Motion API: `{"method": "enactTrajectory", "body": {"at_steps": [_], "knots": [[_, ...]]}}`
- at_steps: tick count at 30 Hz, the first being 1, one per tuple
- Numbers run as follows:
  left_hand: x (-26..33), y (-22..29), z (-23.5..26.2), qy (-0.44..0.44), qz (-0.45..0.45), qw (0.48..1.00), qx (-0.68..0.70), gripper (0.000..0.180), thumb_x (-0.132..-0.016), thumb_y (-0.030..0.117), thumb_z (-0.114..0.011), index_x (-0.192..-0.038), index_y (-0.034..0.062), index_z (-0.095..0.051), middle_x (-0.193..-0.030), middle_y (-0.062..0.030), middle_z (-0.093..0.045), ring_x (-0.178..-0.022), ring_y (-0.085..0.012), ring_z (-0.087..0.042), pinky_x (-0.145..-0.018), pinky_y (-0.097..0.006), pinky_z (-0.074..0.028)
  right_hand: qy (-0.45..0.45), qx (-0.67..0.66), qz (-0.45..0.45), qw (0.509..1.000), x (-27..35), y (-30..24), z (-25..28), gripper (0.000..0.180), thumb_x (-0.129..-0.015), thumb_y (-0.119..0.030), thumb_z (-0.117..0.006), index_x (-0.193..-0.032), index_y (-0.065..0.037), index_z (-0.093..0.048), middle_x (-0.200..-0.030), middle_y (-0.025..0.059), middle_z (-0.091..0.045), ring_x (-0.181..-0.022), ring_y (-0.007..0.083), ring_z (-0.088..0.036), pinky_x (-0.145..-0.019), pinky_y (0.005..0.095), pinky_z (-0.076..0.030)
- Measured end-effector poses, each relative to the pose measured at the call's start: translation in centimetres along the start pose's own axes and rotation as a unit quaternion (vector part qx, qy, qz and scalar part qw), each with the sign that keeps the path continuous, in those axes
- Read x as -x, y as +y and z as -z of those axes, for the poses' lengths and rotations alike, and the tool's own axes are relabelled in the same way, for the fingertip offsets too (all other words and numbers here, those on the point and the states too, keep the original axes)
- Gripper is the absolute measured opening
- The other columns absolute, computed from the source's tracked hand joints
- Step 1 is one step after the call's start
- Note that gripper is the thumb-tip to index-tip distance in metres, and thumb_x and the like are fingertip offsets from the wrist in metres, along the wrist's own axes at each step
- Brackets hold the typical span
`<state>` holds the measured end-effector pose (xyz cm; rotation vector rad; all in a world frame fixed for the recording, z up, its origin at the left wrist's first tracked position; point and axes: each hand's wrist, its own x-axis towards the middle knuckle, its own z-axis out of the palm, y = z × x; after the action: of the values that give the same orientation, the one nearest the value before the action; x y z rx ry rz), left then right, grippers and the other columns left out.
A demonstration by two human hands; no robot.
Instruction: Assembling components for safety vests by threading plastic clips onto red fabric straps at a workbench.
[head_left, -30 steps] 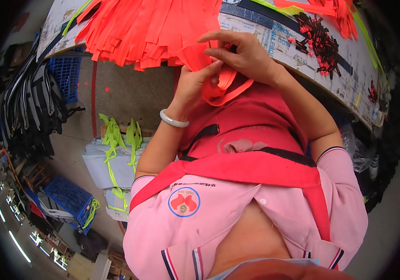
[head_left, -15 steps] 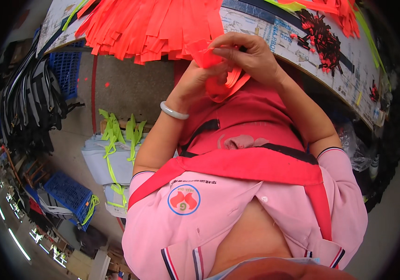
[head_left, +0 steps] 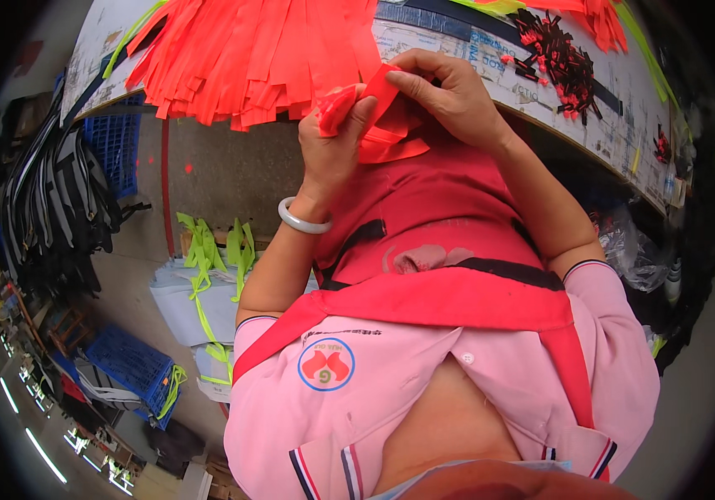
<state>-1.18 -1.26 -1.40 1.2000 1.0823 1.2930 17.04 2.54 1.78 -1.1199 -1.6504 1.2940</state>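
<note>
My left hand (head_left: 331, 154), with a pale bangle at its wrist, is closed round a folded bunch of orange-red fabric strips (head_left: 338, 110). Thumb and forefinger of my right hand (head_left: 447, 96) pinch an orange-red fabric strip (head_left: 384, 92) that runs toward the left hand. More of the strip hangs in loops between and below both hands, in front of my red apron (head_left: 432, 200). Just beyond the hands, a thick row of cut orange-red strips (head_left: 249, 58) drapes over the near edge of the table. My fingers hide where the held strips meet.
On the worn white table (head_left: 532, 96) lies a pile of small black and red pieces (head_left: 559, 62). Yellow-green straps (head_left: 651, 54) trail over its right side. At left hang black and grey straps (head_left: 57, 175) beside a blue crate (head_left: 113, 146). Tied pale bundles (head_left: 180, 300) stand on the floor.
My hands have moved apart; the left went slightly left with its bunch. My right hand now draws a strip out straight between them. The view has shifted slightly.
</note>
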Motion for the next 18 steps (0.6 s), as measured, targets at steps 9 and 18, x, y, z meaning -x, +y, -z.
{"method": "enactTrajectory", "body": {"at_steps": [9, 18], "knots": [[-1.2, -0.3, 0.3, -0.129, 0.056, 0.990, 0.029, 0.012, -0.085, 0.006, -0.067, -0.096, 0.0000, -0.066, -0.081, 0.0013, -0.063, -0.074, -0.0050, -0.057, -0.065, -0.021, -0.047, -0.101, 0.062, -0.033, 0.992, 1.6, -0.4, 0.8, 0.020, -0.094, -0.018, -0.055, -0.092, 0.001, -0.060, -0.069, 0.0077, -0.056, -0.064, 0.0137, -0.052, -0.062, 0.0283, -0.044], [-1.2, -0.8, -0.8, -0.154, 0.096, 0.982, 0.046, 0.008, -0.086, 0.005, -0.066, -0.092, 0.0008, -0.064, -0.082, 0.0014, -0.063, -0.074, -0.0057, -0.056, -0.065, -0.024, -0.048, -0.149, 0.188, 0.063, 0.969, 2.2, 0.5, 1.7, 0.021, -0.092, -0.019, -0.052, -0.089, 0.001, -0.056, -0.064, 0.0131, -0.051, -0.060, 0.0249, -0.051, -0.059, 0.0354, -0.042]]}}
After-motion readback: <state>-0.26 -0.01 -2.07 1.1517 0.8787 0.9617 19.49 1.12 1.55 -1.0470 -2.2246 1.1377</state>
